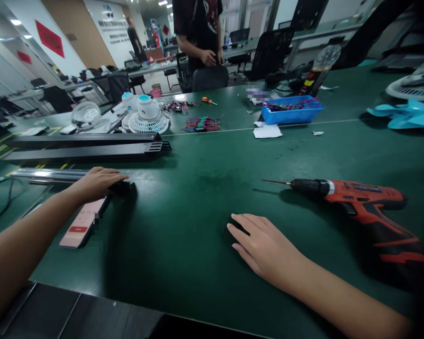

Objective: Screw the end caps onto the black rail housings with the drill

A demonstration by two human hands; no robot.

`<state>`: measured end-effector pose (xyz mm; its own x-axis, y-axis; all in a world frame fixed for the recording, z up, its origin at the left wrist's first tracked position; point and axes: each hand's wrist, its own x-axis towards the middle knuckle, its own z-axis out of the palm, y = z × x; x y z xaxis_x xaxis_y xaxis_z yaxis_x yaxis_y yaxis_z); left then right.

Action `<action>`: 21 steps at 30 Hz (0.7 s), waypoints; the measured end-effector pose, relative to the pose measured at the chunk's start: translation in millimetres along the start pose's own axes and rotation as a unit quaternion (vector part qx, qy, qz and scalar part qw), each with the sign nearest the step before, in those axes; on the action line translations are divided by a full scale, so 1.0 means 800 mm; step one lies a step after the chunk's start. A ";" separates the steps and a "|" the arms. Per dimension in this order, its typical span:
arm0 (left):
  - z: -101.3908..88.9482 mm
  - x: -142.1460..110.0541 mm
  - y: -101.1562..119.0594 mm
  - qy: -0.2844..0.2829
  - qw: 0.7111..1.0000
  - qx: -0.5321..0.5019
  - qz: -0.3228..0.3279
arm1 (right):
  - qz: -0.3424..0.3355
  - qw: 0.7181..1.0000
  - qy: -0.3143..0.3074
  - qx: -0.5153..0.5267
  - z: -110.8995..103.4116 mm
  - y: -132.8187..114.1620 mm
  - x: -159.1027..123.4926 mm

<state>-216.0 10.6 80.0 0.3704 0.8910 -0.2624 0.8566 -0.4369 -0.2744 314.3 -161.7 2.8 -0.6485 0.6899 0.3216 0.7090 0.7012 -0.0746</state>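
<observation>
My left hand (pixel 101 182) reaches over the left side of the green table (pixel 198 212), its fingers curled over a dark black object (pixel 123 187) whose kind I cannot make out. Just below that hand a phone (pixel 80 225) lies face up with a lit, pinkish screen. Shiny metal rods (pixel 45 174) run off to the left behind the wrist. My right hand (pixel 259 242) rests near the table's middle, fingers stretched out and holding nothing. Right of it, a red and black cordless drill (pixel 363 193) lies on its side, its long bit pointing left.
Long dark metal channels (pixel 85 148) lie at left. Behind stand small white fans (pixel 148 115), wired circuit boards (pixel 202 124), an orange screwdriver (pixel 208 100) and a blue bin (pixel 291 113) of wires. A bottle (pixel 318 70) and blue fan blades (pixel 406 114) are at right. A person (pixel 198 37) stands opposite.
</observation>
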 end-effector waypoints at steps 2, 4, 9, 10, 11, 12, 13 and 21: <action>-0.001 0.001 0.000 -0.008 1.000 0.013 0.000 | -0.004 1.000 0.005 -0.004 0.000 0.000 0.000; -0.002 0.002 0.001 -0.015 1.000 0.025 0.006 | -0.008 1.000 0.009 -0.007 0.001 0.000 0.000; -0.007 0.002 0.003 -0.011 1.000 0.008 0.017 | -0.010 1.000 0.005 -0.010 0.001 0.000 -0.001; -0.010 0.002 0.004 -0.018 1.000 0.011 0.021 | -0.010 1.000 0.005 -0.009 0.001 0.000 0.000; -0.014 0.003 0.006 -0.027 0.999 0.019 0.022 | -0.010 1.000 0.006 -0.009 0.000 0.000 0.000; -0.019 0.005 0.008 -0.040 0.999 0.027 0.013 | -0.010 1.000 0.007 -0.009 0.000 0.000 0.000; -0.024 0.008 0.010 -0.048 0.998 0.032 0.005 | -0.008 1.000 0.007 -0.010 -0.001 0.000 0.000; -0.054 0.101 0.044 0.050 0.994 0.010 -0.094 | -0.014 1.000 0.006 -0.007 -0.001 0.000 0.001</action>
<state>-140.6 72.6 89.1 0.2390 0.9645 -0.1126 0.9074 -0.2631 -0.3278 314.0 -161.4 3.4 -0.6652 0.6672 0.3351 0.6940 0.7181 -0.0523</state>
